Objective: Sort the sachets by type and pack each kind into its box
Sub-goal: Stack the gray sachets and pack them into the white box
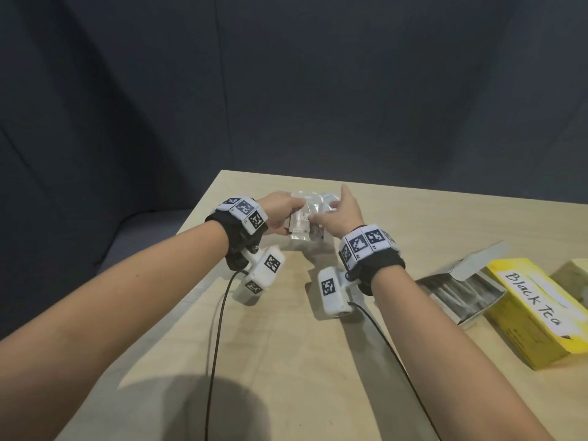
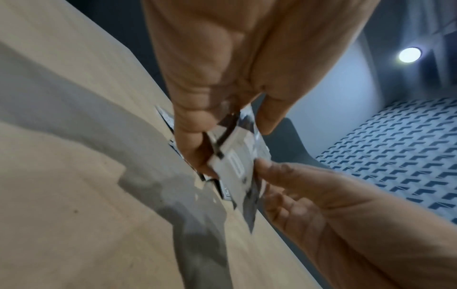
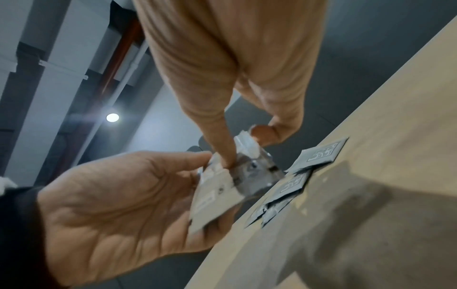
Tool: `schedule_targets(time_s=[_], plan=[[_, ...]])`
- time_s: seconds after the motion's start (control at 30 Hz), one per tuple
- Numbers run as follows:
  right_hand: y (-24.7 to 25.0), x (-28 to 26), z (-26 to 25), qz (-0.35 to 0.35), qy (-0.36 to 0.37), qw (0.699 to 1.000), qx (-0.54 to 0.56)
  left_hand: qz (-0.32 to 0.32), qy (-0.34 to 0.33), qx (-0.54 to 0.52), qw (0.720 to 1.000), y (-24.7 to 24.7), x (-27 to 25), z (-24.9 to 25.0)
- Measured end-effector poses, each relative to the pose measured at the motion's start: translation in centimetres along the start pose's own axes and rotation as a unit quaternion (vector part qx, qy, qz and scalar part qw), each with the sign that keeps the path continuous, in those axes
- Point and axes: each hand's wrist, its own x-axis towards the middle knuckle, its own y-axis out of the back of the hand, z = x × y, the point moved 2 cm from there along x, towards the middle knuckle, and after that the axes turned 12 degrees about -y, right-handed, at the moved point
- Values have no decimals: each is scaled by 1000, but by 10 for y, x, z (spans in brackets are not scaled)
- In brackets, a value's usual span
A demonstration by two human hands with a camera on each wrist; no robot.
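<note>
Fingers of the left hand (image 1: 280, 214) pinch a small stack of sachets (image 1: 304, 222), flat crinkly foil squares, above the tabletop (image 1: 286, 329). The right hand (image 1: 342, 213) grips the stack's right edge. The open yellow cardboard box (image 1: 521, 308) lies well right, nearer the right hand.

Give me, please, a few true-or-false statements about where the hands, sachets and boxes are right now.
1. Both hands hold sachets above the table. True: the left hand and right hand grip the held sachets.
2. The yellow box reads "Green Tea". False: the yellow box reads "Black Tea".
3. More sachets lie on the table. True: loose sachets rest on the table.
4. The yellow box is sealed. False: its flap is open.
</note>
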Motion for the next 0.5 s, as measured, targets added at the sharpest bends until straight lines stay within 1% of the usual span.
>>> schedule_targets(time_s=[0.03, 0.1, 0.13, 0.17, 0.23, 0.3, 0.37, 0.4, 0.5], plan=[[1, 1, 1, 15, -3, 1000, -4, -5, -22, 5, 1000, -1, 2, 1], [-1, 3, 4, -7, -9, 1000, 5, -8, -56, 17, 998, -2, 6, 5], [-3, 4, 6, -18, -12, 1000, 12, -9, -70, 39, 997, -3, 8, 9], [-4, 5, 7, -9, -18, 999, 26, -10, -88, 80, 993, -5, 11, 14], [0, 8, 11, 52, -53, 994, 75, -6, -136, 165, 977, -9, 23, 26], [8, 12, 16, 121, -106, 979, 126, 24, -159, 244, 956, -11, 36, 35], [16, 13, 19, 174, -135, 964, 152, 44, -153, 346, 925, -11, 55, 38], [17, 14, 19, 186, -141, 960, 156, 37, -139, 398, 906, -13, 64, 37], [17, 15, 19, 198, -151, 955, 162, -17, -81, 504, 860, -20, 97, 25]])
